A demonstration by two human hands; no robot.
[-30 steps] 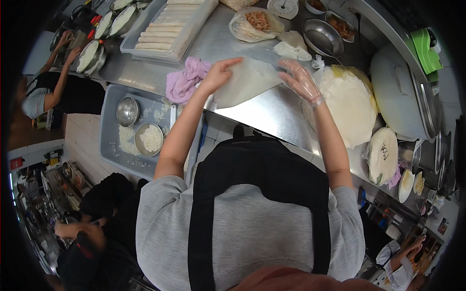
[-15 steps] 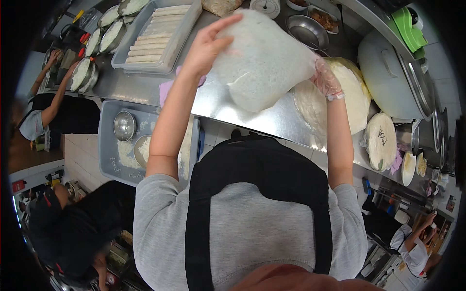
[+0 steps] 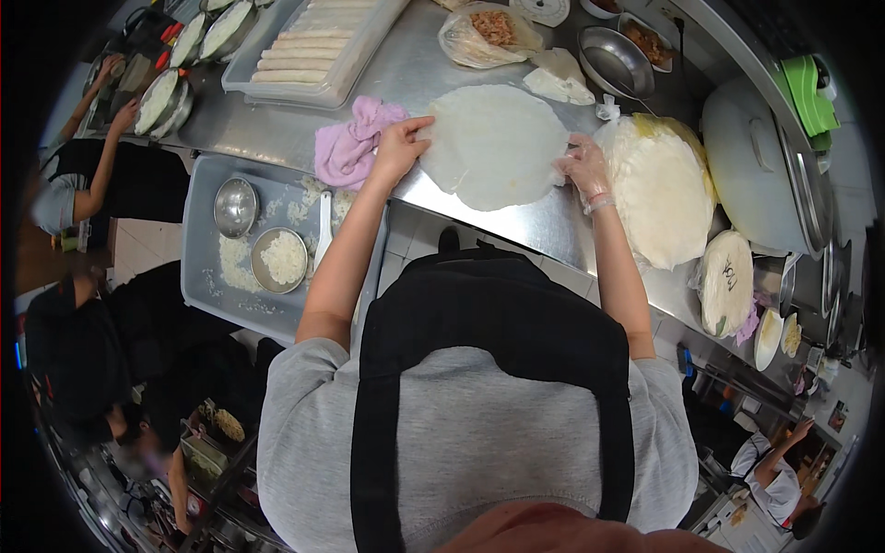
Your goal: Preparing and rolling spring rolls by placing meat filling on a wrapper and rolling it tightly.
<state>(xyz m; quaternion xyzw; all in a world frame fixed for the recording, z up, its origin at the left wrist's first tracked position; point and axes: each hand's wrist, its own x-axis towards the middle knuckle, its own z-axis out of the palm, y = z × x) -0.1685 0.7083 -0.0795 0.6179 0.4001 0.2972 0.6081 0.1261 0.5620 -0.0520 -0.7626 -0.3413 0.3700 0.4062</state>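
A thin, round, translucent wrapper [image 3: 498, 152] lies spread on the steel counter in front of me. My left hand [image 3: 400, 153], bare, grips its left edge between thumb and fingers. At the opposite edge, my right hand [image 3: 585, 168] in a clear plastic glove pinches the wrapper's rim. Just right of that hand rests a thick stack of pale wrappers [image 3: 659, 198] in plastic. A crumpled pink cloth [image 3: 346, 155] sits beside my left hand. Beyond the wrapper are an open plastic bag [image 3: 461, 41] of shredded orange-brown filling and a crumpled white piece [image 3: 560, 77].
A clear tub [image 3: 327, 95] of pale rolls stands at the back left. Below the counter, a grey bin [image 3: 198, 286] holds metal bowls and white shreds. A metal bowl [image 3: 616, 63] is at the back; a large lidded pot [image 3: 737, 152] stands right. Co-workers are on both sides.
The wrapper, held up in the air before, has come down flat onto the counter. Both hands have lowered with it, uncovering the filling bag and the wrapper stack.
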